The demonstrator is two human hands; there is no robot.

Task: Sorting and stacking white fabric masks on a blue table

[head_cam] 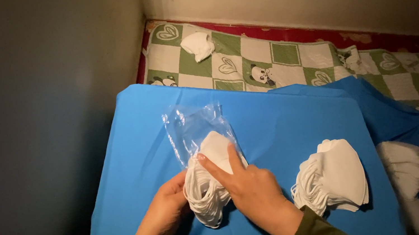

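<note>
A stack of folded white face masks lies on a blue sheet, its far end inside a clear plastic bag. My left hand cups the stack's left side. My right hand rests on top of it, with two fingers stretched out over the masks and the bag's mouth. A second stack of white masks lies loose just to the right of my right hand.
More white masks lie at the blue sheet's right edge. A crumpled white mask sits on the green checked blanket at the back. Walls close in on the left and behind.
</note>
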